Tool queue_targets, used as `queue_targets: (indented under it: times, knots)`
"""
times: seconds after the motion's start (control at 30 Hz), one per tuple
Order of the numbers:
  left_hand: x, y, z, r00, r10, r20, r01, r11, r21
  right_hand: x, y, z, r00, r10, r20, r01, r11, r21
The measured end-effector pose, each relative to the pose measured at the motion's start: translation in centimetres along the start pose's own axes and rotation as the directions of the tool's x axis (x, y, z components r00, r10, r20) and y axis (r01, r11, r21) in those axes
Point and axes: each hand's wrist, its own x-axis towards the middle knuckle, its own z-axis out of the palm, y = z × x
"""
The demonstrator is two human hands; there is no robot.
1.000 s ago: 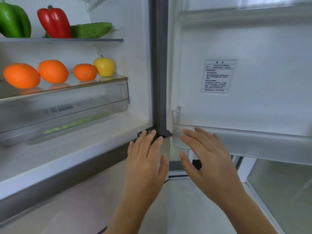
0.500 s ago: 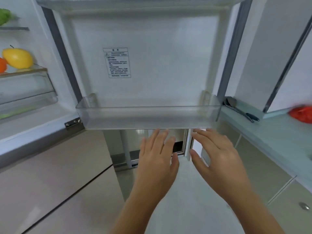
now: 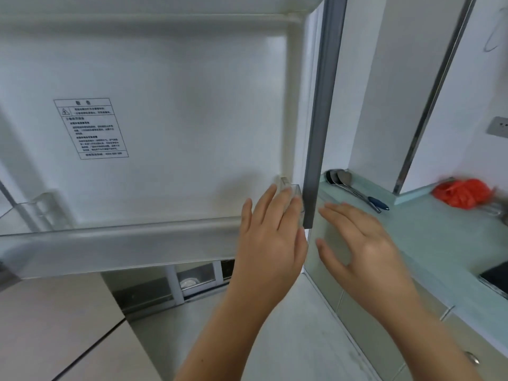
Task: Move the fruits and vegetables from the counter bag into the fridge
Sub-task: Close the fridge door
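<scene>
The open fridge door fills the left and middle of the head view, showing its white inner side, a label and a clear door shelf. A red bag lies on the pale green counter at the right. My left hand is held out flat with straight fingers in front of the door shelf's right end. Beside it, my right hand is spread and empty, in front of the counter's left edge. The fridge's inside and the fruits and vegetables in it are out of view.
Two metal spoons lie at the counter's back left corner. A black hob corner shows at the right edge. A wall socket sits above the counter. Pale drawer fronts stand at the lower left.
My view has swung right, away from the fridge shelves with the oranges, apple and peppers, toward the door and counter. The red bag has come nearer. Both hands stay empty and moved right.
</scene>
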Motion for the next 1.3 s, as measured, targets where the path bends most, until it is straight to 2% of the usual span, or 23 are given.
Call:
queue_targets:
  times: [0.2, 0.37, 0.47, 0.73, 1.0, 1.3]
  knots:
    - [0.0, 0.6, 1.2, 1.0, -0.001, -0.011, 0.003, 0.988, 0.154, 1.3, 1.7, 1.4, 0.999, -0.048, 0.018, 0.046, 0.996, 0.079]
    - [-0.7, 1.9, 0.6, 0.989, -0.112, 0.093, 0.082, 0.957, 0.28, 0.7, 2.0, 1.7, 0.994, -0.102, 0.037, 0.095, 0.983, 0.159]
    - [-1.1, 3.1, -0.1, 0.976, -0.195, 0.094, 0.158, 0.939, 0.306, 0.3, 2.4, 1.1, 0.985, -0.168, 0.046, 0.154, 0.961, 0.229]
    - [-4.0, 5.6, -3.2, 0.949, -0.314, 0.039, 0.27, 0.868, 0.417, -1.1, 1.2, -0.9, 0.938, -0.33, 0.103, 0.254, 0.861, 0.441]
    - [-7.9, 8.3, -8.2, 0.896, -0.441, -0.046, 0.406, 0.775, 0.485, -3.7, -1.8, -2.9, 0.883, -0.47, 0.003, 0.389, 0.734, 0.557]
    - [-12.5, 9.5, -14.9, 0.823, -0.558, -0.106, 0.519, 0.663, 0.54, -7.7, -8.0, -5.7, 0.821, -0.57, -0.023, 0.441, 0.608, 0.66]
